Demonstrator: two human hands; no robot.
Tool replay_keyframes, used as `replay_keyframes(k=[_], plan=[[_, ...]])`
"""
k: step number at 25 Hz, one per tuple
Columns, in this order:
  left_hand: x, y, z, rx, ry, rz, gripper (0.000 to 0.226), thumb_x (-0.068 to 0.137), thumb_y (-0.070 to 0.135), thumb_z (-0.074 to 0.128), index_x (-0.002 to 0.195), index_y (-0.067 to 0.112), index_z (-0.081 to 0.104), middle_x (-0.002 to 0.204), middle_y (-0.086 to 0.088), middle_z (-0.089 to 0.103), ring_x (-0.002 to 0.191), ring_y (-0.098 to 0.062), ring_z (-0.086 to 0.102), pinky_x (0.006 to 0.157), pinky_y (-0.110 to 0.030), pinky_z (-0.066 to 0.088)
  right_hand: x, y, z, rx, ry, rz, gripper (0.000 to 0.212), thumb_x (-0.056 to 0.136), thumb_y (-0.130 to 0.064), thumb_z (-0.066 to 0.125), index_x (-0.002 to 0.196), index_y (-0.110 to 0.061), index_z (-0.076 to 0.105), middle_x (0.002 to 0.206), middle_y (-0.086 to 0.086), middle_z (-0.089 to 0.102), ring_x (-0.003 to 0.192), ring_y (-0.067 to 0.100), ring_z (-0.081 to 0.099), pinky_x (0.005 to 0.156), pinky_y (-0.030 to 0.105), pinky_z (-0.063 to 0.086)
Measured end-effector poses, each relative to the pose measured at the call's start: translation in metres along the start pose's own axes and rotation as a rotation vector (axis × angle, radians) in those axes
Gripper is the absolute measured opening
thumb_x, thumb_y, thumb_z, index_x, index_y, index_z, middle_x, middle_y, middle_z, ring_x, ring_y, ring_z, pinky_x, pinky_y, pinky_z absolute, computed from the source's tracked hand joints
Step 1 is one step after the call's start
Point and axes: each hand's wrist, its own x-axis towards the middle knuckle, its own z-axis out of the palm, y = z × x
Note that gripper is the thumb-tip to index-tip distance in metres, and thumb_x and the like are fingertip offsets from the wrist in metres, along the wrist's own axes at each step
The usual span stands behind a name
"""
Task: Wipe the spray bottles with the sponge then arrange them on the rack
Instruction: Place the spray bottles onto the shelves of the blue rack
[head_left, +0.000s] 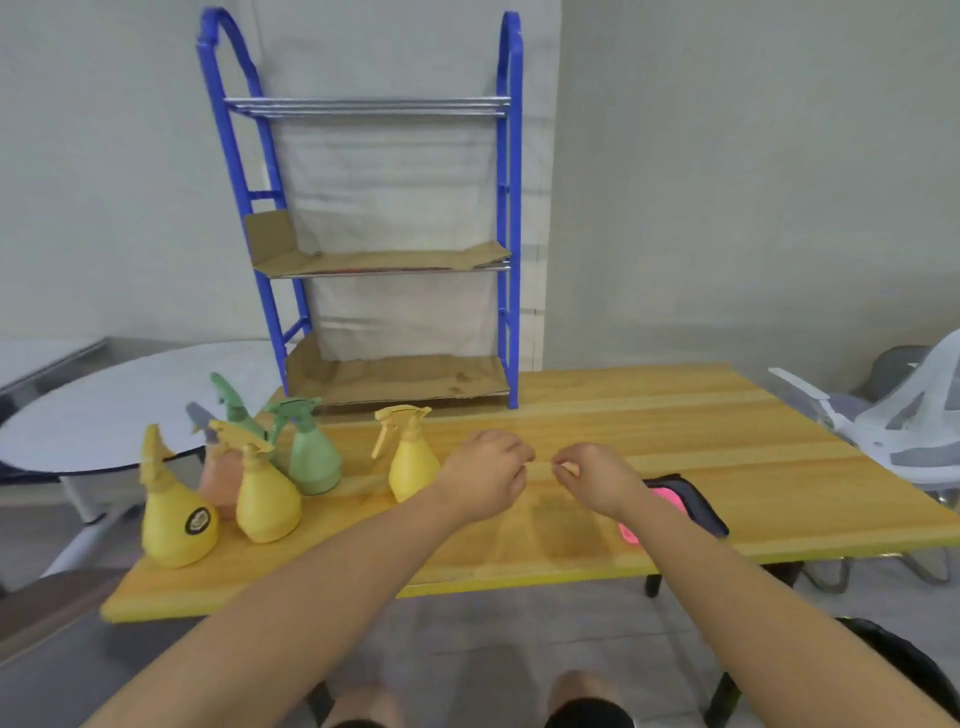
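Note:
Several spray bottles stand on the wooden table (675, 431): a large yellow one with a round label (176, 525), a second yellow one (267, 499), a pink one (221, 478) behind them, a green one (311, 457), another green one (234, 402) further back, and a lone yellow bottle (410, 462) just left of my left hand (485, 475). My right hand (597, 480) hovers beside it. Both hands have curled fingers and hold nothing. A pink sponge with a dark edge (685, 501) lies partly under my right forearm. The blue rack (379, 249) stands at the table's back with cardboard-lined shelves.
A round grey table (104, 410) stands to the left, close to the bottles. A white and grey chair (904, 421) sits at the right edge. A dark damp patch (561, 525) marks the tabletop below my hands. My knees show under the front edge.

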Motion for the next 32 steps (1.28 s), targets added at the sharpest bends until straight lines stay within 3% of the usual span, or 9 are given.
replay_keyframes(k=[3, 8, 10, 12, 15, 19, 23, 26, 32], plan=[[-0.029, -0.045, -0.04, 0.082, 0.073, -0.074, 0.027, 0.094, 0.024, 0.053, 0.115, 0.018, 0.068, 0.113, -0.002, 0.069, 0.112, -0.026, 0.061, 0.098, -0.039, 0.046, 0.033, -0.07, 0.012, 0.063, -0.016, -0.097, 0.032, 0.096, -0.032, 0.058, 0.124, -0.02, 0.069, 0.129, 0.001, 0.068, 0.121, 0.022, 0.061, 0.1, 0.034, 0.047], [-0.061, -0.117, -0.093, 0.182, 0.052, -0.298, 0.031, 0.098, 0.026, 0.048, 0.125, 0.022, 0.063, 0.123, 0.002, 0.064, 0.119, -0.023, 0.054, 0.101, -0.039, 0.043, 0.075, -0.15, 0.018, 0.138, 0.064, -0.234, 0.051, 0.092, -0.016, 0.063, 0.141, -0.019, 0.054, 0.142, 0.002, 0.056, 0.132, 0.023, 0.051, 0.11, 0.036, 0.042], [-0.065, -0.152, -0.106, 0.211, -0.036, -0.446, 0.037, 0.098, 0.024, 0.046, 0.133, 0.021, 0.058, 0.13, 0.0, 0.058, 0.125, -0.024, 0.05, 0.106, -0.04, 0.041, 0.094, -0.167, 0.021, 0.128, -0.001, -0.22, 0.063, 0.091, -0.012, 0.061, 0.15, -0.023, 0.042, 0.149, 0.001, 0.048, 0.139, 0.024, 0.044, 0.113, 0.038, 0.04], [-0.064, -0.185, -0.113, 0.257, -0.231, -0.619, 0.042, 0.097, 0.023, 0.046, 0.137, 0.017, 0.052, 0.136, -0.005, 0.052, 0.128, -0.029, 0.046, 0.107, -0.044, 0.04, 0.113, -0.176, 0.026, 0.094, -0.103, -0.198, 0.068, 0.09, -0.013, 0.059, 0.152, -0.028, 0.037, 0.153, 0.0, 0.045, 0.14, 0.024, 0.042, 0.113, 0.04, 0.04], [-0.06, -0.216, -0.105, 0.346, -0.444, -0.757, 0.037, 0.094, 0.022, 0.048, 0.13, 0.014, 0.056, 0.13, -0.01, 0.054, 0.119, -0.034, 0.05, 0.097, -0.045, 0.045, 0.133, -0.179, 0.035, 0.104, -0.209, -0.187, 0.055, 0.09, -0.017, 0.06, 0.142, -0.031, 0.051, 0.141, -0.003, 0.056, 0.128, 0.02, 0.053, 0.105, 0.035, 0.047], [-0.055, -0.242, -0.093, 0.26, -0.507, -0.83, 0.025, 0.091, 0.014, 0.052, 0.115, 0.013, 0.059, 0.108, -0.008, 0.062, 0.092, -0.028, 0.06, 0.076, -0.038, 0.054, 0.14, -0.179, 0.039, 0.176, -0.264, -0.21, 0.028, 0.09, -0.02, 0.06, 0.114, -0.032, 0.069, 0.106, -0.012, 0.069, 0.097, 0.01, 0.064, 0.089, 0.036, 0.057], [-0.046, -0.257, -0.085, 0.202, -0.491, -0.84, 0.015, 0.089, 0.011, 0.06, 0.104, 0.009, 0.062, 0.088, -0.004, 0.053, 0.088, -0.028, 0.066, 0.079, -0.041, 0.06, 0.147, -0.182, 0.043, 0.151, -0.229, -0.18, 0.017, 0.093, -0.025, 0.062, 0.108, -0.022, 0.068, 0.097, -0.002, 0.069, 0.09, 0.018, 0.064, 0.082, 0.039, 0.056], [-0.041, -0.263, -0.079, 0.147, -0.463, -0.831, 0.007, 0.091, 0.013, 0.062, 0.096, 0.008, 0.063, 0.091, -0.008, 0.06, 0.088, -0.028, 0.067, 0.08, -0.04, 0.06, 0.16, -0.186, 0.044, 0.217, -0.104, -0.129, 0.013, 0.093, -0.026, 0.06, 0.095, -0.014, 0.065, 0.087, 0.005, 0.068, 0.083, 0.025, 0.066, 0.072, 0.041, 0.054], [-0.008, -0.297, -0.08, 0.04, -0.297, -0.844, 0.014, 0.096, 0.025, 0.055, 0.1, 0.014, 0.064, 0.096, -0.005, 0.065, 0.089, -0.027, 0.066, 0.082, -0.042, 0.057, 0.222, -0.199, 0.04, 0.249, 0.099, -0.073, 0.015, 0.092, -0.028, 0.063, 0.083, -0.016, 0.063, 0.074, -0.003, 0.059, 0.073, 0.019, 0.059, 0.057, 0.028, 0.045]])
